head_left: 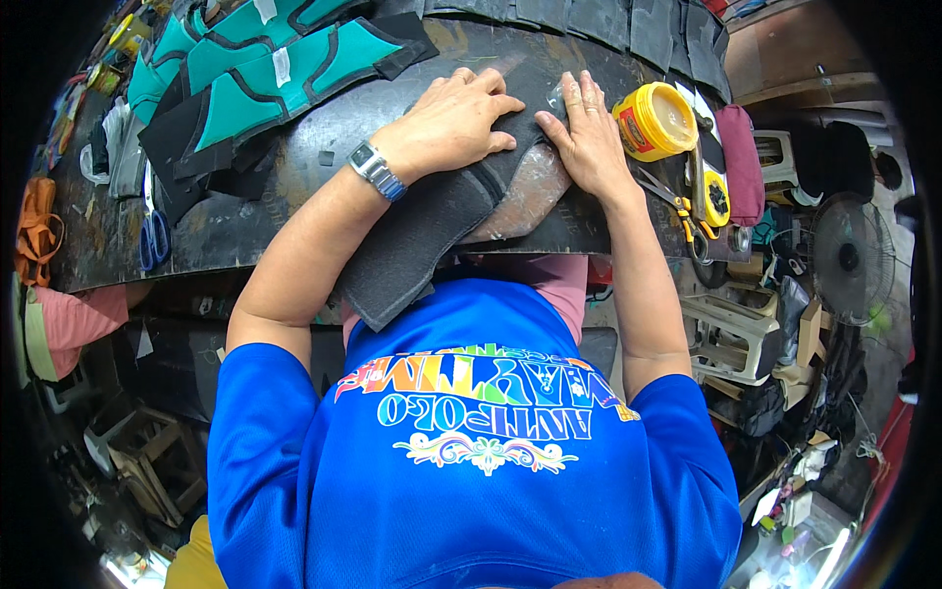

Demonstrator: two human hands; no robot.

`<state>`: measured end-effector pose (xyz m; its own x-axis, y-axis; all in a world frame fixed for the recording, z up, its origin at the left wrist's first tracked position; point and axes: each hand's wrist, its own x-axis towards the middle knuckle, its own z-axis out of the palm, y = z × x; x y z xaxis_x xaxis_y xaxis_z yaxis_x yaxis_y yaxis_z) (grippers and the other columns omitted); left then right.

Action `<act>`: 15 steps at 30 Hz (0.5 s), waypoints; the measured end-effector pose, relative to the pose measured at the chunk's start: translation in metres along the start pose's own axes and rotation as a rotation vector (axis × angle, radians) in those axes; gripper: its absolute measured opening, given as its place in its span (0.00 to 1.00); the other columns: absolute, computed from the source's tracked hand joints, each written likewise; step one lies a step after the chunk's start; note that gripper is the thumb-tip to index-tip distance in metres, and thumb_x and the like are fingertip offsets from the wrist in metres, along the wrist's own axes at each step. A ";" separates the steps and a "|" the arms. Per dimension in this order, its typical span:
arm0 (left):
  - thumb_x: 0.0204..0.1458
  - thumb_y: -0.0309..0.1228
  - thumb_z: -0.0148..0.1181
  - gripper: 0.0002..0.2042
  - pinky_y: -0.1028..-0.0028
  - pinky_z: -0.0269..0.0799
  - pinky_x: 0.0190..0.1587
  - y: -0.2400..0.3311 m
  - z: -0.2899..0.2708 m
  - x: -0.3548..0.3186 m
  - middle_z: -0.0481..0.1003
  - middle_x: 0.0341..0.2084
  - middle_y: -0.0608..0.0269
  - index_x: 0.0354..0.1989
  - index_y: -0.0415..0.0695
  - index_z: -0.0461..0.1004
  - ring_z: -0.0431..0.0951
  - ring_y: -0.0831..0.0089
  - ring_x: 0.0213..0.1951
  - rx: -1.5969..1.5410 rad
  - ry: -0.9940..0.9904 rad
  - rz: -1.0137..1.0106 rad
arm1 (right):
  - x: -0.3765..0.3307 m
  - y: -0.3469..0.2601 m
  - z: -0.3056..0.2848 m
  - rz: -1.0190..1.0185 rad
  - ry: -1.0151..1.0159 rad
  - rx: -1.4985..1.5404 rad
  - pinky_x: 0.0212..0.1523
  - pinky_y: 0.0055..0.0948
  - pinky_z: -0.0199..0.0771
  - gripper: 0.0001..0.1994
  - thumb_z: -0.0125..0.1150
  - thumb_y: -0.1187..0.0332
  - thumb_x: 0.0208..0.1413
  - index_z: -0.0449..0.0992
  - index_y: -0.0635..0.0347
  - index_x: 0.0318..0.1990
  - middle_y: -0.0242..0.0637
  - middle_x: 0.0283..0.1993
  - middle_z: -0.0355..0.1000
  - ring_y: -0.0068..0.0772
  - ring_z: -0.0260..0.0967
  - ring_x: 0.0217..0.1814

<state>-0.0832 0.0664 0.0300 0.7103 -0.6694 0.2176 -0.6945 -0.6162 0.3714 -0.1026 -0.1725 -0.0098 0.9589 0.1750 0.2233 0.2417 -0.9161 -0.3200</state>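
Observation:
A black felt-like piece (417, 240) lies on the dark worktable and hangs over its near edge toward my shirt. My left hand (453, 120), with a metal watch on the wrist, rests on the piece's upper part, its fingers apart and slightly bent. To its right, my right hand (592, 147) lies flat, fingers stretched out, at the right edge of the black material. Between the hands and below them shows a smeared, brownish, see-through sheet (530, 196), partly covered by the black piece. What lies under my palms is hidden.
Right of my right hand stands an open yellow tub (653, 123) of pale paste. Yellow-handled scissors (687, 218) and a maroon pouch (738, 167) lie beyond. Teal-and-black cut pieces (294, 74) and blue-handled scissors (153, 231) are at left. Black panels (599, 22) line the back.

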 end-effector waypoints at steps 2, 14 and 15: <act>0.53 0.44 0.64 0.21 0.59 0.69 0.56 0.001 -0.003 -0.001 0.73 0.51 0.55 0.54 0.48 0.79 0.72 0.54 0.54 -0.028 0.031 0.008 | 0.000 0.000 0.000 0.009 -0.028 -0.012 0.75 0.51 0.40 0.38 0.45 0.36 0.63 0.56 0.49 0.74 0.55 0.78 0.41 0.57 0.35 0.81; 0.56 0.44 0.61 0.19 0.60 0.67 0.59 0.015 -0.012 -0.060 0.72 0.52 0.49 0.50 0.44 0.80 0.72 0.51 0.55 -0.210 0.133 -0.159 | -0.019 -0.013 -0.019 -0.293 -0.146 -0.168 0.73 0.68 0.25 0.27 0.48 0.42 0.64 0.60 0.20 0.70 0.44 0.81 0.36 0.57 0.23 0.82; 0.56 0.44 0.61 0.20 0.60 0.67 0.59 0.014 -0.009 -0.059 0.71 0.53 0.49 0.51 0.44 0.79 0.71 0.50 0.55 -0.214 0.146 -0.158 | -0.024 -0.017 -0.020 -0.313 -0.146 -0.169 0.73 0.69 0.23 0.27 0.49 0.41 0.63 0.60 0.20 0.70 0.44 0.80 0.38 0.56 0.23 0.82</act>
<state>-0.1341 0.1010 0.0310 0.8272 -0.4963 0.2637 -0.5454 -0.5958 0.5896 -0.1330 -0.1679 0.0085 0.8567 0.4940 0.1486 0.5098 -0.8547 -0.0978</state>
